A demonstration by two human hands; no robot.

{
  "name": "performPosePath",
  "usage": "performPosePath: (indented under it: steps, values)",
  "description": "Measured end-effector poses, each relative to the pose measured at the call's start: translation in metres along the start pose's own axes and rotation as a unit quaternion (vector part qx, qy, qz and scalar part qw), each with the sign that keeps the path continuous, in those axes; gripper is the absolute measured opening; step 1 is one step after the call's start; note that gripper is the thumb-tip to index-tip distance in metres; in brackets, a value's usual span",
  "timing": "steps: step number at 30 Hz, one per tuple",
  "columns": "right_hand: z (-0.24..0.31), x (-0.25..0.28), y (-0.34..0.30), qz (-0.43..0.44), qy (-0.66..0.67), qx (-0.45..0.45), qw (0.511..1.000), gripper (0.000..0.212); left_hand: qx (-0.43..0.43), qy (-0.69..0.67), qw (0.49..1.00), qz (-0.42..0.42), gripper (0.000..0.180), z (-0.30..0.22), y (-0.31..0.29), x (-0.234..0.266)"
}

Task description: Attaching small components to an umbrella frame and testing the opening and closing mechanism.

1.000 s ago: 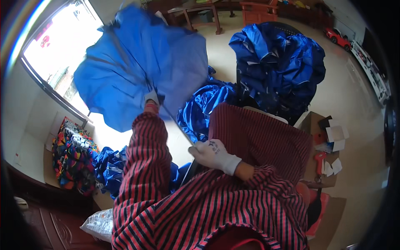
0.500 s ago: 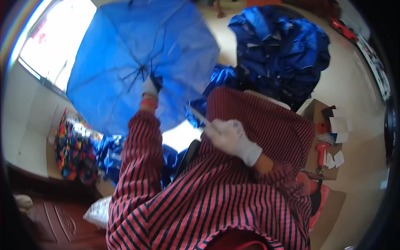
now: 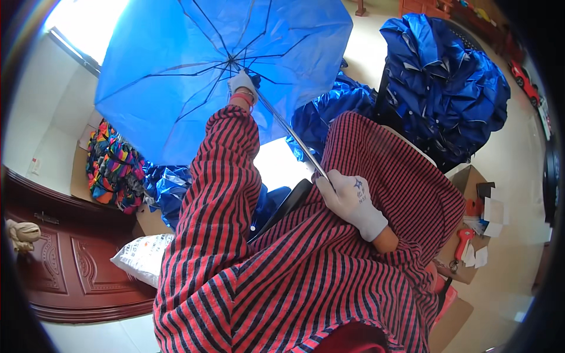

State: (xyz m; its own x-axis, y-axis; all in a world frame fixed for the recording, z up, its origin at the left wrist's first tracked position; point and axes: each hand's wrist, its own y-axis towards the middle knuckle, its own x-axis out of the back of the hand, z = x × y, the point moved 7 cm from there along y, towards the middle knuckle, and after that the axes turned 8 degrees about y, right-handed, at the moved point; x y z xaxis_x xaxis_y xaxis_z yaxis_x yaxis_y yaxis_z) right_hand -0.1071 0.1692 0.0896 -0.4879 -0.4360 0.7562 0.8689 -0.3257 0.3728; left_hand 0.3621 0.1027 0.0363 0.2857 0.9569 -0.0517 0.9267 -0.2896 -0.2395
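The umbrella [image 3: 197, 56], blue and spread wide, fills the upper left and middle of the view, its dark ribs facing the person and its pole slanting down to the right. At the far left is a dark red carved door [image 3: 53, 259]. Next come a pile of many-coloured cloth [image 3: 115, 170], a white printed bag [image 3: 143, 257] beside the person's sleeve, and some crumpled blue cloth [image 3: 169, 185]. The left hand [image 3: 242, 84], in a white glove, is closed around the top of the pole, just below where the ribs meet. The metal pole [image 3: 294, 136] runs bare from there to the right hand [image 3: 350, 203], also gloved, which grips its lower end in a fist over the striped lap; the fingers hide the tip. Beyond lie a smaller blue heap [image 3: 332, 112] and a large blue heap [image 3: 444, 76]. Farther right, a red tool [image 3: 464, 240] and white papers lie on cardboard [image 3: 465, 274], and a red toy car [image 3: 524, 82] stands near the edge.
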Motion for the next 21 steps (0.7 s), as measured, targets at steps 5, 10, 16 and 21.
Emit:
performPosePath:
  steps: [5, 10, 16, 21]
  values:
    - [0.026, 0.003, -0.002, 0.004, 0.001, 0.072, 0.997, 0.017, -0.035, -0.062, 0.996, -0.058, 0.025, -0.046, 0.008, 0.062]
    - [0.036, 0.009, 0.0, 0.014, 0.04, 0.033, 0.999, 0.018, -0.052, -0.064, 0.996, -0.017, 0.032, -0.075, -0.009, 0.058]
    - [0.053, 0.019, 0.004, -0.003, 0.015, 0.05, 0.999, 0.016, -0.081, -0.034, 0.996, -0.01, 0.03, -0.106, -0.028, 0.048]
    - [0.067, 0.025, 0.0, -0.032, -0.006, 0.103, 0.994, 0.02, -0.412, 0.498, 0.758, -0.093, 0.035, -0.148, -0.012, 0.069]
